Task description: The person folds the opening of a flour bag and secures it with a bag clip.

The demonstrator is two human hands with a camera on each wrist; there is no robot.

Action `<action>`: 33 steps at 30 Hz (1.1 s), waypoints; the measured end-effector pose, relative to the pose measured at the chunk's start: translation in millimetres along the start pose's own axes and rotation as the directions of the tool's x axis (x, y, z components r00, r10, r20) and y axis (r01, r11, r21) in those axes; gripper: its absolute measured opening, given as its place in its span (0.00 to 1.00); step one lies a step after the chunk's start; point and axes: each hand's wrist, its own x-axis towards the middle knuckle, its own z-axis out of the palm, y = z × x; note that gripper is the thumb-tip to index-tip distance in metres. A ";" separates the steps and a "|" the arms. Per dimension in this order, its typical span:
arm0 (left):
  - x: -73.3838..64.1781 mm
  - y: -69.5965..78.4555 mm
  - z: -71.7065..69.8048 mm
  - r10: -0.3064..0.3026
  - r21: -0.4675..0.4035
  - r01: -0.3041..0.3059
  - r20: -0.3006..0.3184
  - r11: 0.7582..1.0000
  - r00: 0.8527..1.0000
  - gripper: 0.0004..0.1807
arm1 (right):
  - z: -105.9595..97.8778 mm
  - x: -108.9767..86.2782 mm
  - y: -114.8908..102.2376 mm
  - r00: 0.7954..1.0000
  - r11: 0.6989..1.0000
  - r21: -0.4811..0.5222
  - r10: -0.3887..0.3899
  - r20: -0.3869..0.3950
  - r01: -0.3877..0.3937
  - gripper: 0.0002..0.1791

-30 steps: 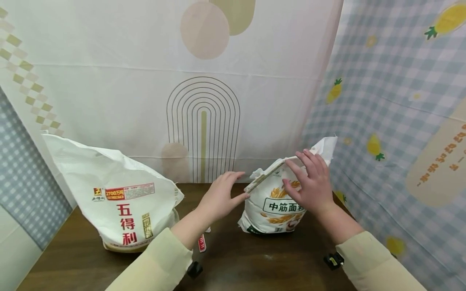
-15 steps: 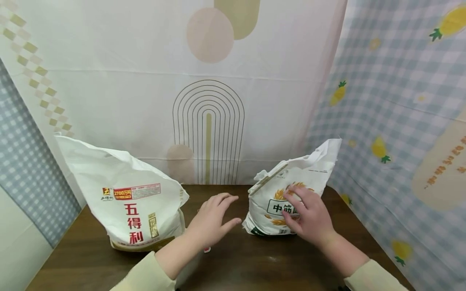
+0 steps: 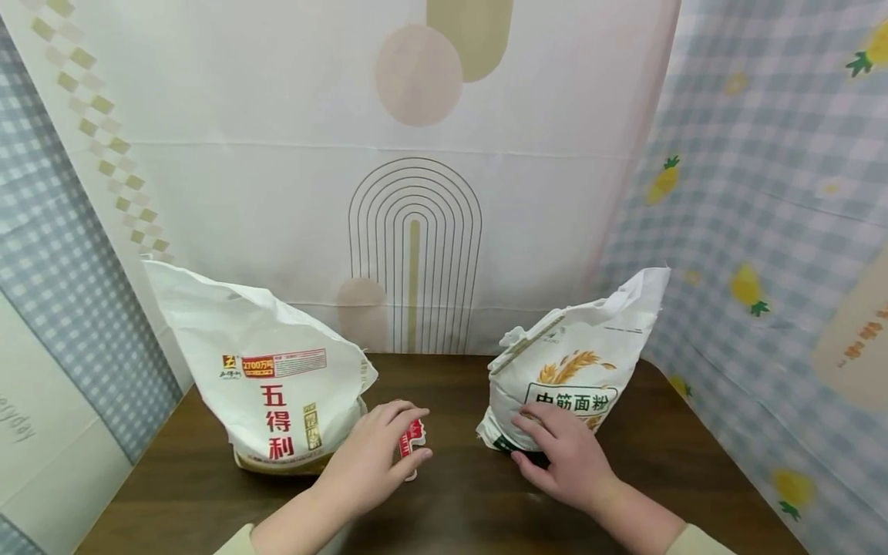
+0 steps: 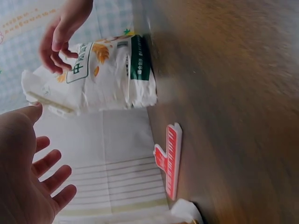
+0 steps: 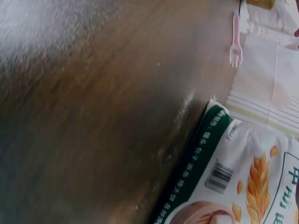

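Note:
A white flour bag (image 3: pixel 576 354) with wheat print stands at right. A pale bar-like strip (image 4: pixel 49 103) lies along its slanted top edge. In front of its lower part is my right hand (image 3: pixel 565 455), fingers loosely bent, holding nothing; whether it touches the bag I cannot tell. My left hand (image 3: pixel 364 459) hovers with spread, relaxed fingers, nothing in them. Just behind those fingers a red-and-white bag clip (image 4: pixel 171 161) lies on the table, partly hidden in the head view. A larger white flour bag (image 3: pixel 257 370) with red lettering stands at left, its empty top flopping leftward.
Both bags stand on a dark brown wooden table (image 3: pixel 451 509). Behind it hangs a pale printed cloth (image 3: pixel 291 200). Blue checked cloth (image 3: pixel 763 193) with pineapples borders the right side, and another checked cloth (image 3: pixel 55 216) the left.
My right hand has come away from the right bag's top edge and dropped to its lower front. My left hand has withdrawn down and left, near the clip. The head view has shifted slightly.

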 end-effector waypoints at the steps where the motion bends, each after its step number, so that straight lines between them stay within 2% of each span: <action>1: -1.8 -1.4 -1.4 -0.007 0.001 0.007 0.000 1.000 1.000 0.28 | 1.9 -0.3 -1.1 1.000 1.000 0.002 0.003 0.002 -0.003 0.25; 8: -11.5 -8.1 -13.3 -0.025 0.009 0.025 -0.037 1.000 0.999 0.27 | 11.9 -1.9 -5.8 0.999 0.999 0.023 0.025 0.032 -0.026 0.24; 11: -12.9 -11.4 -22.6 -0.029 0.023 0.030 -0.064 0.999 0.998 0.27 | 16.5 0.8 -8.6 0.996 0.998 0.037 0.051 0.069 -0.053 0.26; 13: -13.7 -13.6 -29.7 -0.052 0.012 0.053 -0.072 0.999 0.996 0.26 | 20.3 3.8 -10.7 0.994 0.997 0.043 0.063 0.086 -0.067 0.26; 17: -16.0 -18.0 -42.2 -0.077 0.006 0.078 -0.103 0.997 0.992 0.24 | 28.3 11.0 -15.1 0.994 0.996 0.052 0.066 0.087 -0.070 0.25; 21: -18.9 -22.9 -50.1 -0.065 0.016 0.068 -0.156 0.998 0.986 0.24 | 34.8 15.7 -17.6 0.995 0.996 0.056 0.064 0.080 -0.069 0.24; 27: -23.0 -30.5 -61.0 -0.067 0.020 0.072 -0.190 0.997 0.980 0.23 | 43.6 20.8 -20.1 0.993 0.994 0.071 0.083 0.085 -0.089 0.24; 33: -24.8 -36.8 -81.8 -0.042 0.042 0.055 -0.261 0.998 0.964 0.21 | 50.8 33.5 -26.2 0.987 0.990 0.072 0.115 0.114 -0.123 0.22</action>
